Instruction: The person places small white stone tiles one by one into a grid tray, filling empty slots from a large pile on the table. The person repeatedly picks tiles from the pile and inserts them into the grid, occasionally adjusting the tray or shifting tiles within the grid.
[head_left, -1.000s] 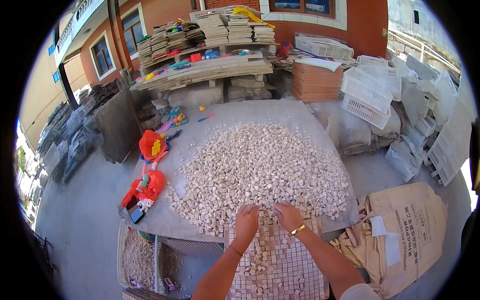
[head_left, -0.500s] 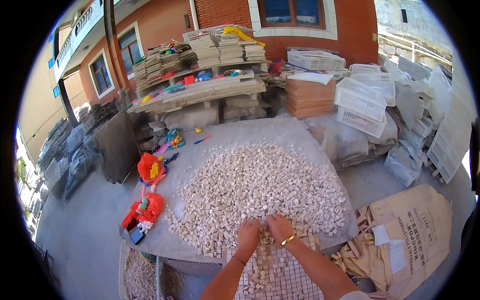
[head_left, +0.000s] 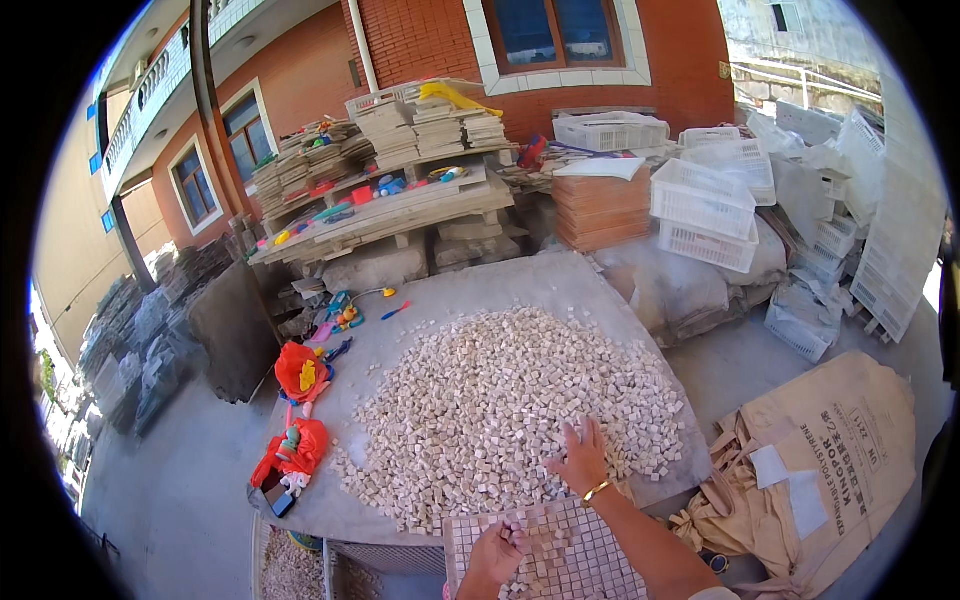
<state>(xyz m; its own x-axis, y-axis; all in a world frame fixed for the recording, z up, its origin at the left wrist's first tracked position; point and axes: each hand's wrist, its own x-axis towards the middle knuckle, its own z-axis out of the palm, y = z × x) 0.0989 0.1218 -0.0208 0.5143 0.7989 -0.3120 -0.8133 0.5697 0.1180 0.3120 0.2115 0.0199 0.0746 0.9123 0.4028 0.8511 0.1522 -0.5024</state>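
A loose heap of small pale beige stone cubes (head_left: 510,410) spreads across the grey worktop (head_left: 560,285), while at its near edge a gridded tray (head_left: 575,555) lies flat, partly filled with cubes in neat rows.

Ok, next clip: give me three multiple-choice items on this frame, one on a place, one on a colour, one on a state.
1. Where does the right hand rest?
A. on the pile of small stone cubes
B. on the paper sack
C. on a white crate

2. What colour is the bracelet on the right wrist?
A. blue
B. gold
C. black

3. How is the left hand placed?
A. raised in the air
B. gripping a red toy
C. down on the grid tray of set cubes

Key: 1 A, the fingers spread on the heap's near edge; 2 B, a thin gold band shows at the wrist; 3 C, the fingers touch the tray's filled squares.
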